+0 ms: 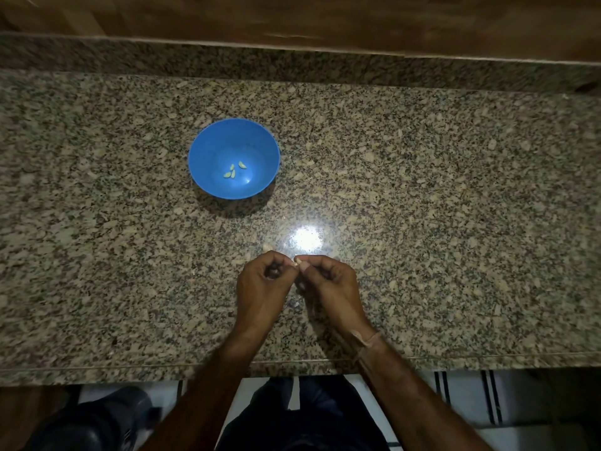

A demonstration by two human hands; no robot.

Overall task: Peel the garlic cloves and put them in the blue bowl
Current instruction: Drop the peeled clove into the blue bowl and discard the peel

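Now pinching a garlic clove (296, 262) between left hand (265, 284) and right hand (328, 283); best peeled with small, steady pulls before reaching for the blue bowl (195, 148)

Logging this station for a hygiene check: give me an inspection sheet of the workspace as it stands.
Surface: speckled granite counter, glare spot near the hands.
Job's things: blue bowl holds a few peeled cloves; one garlic clove between the hands.
Clutter: pale scrap on the counter, clove or skin unclear.
Grippers: left hand and right hand both pinch the garlic clove.
Cables: nothing seen.
Surroundings: wood panel behind; pale striped floor below.
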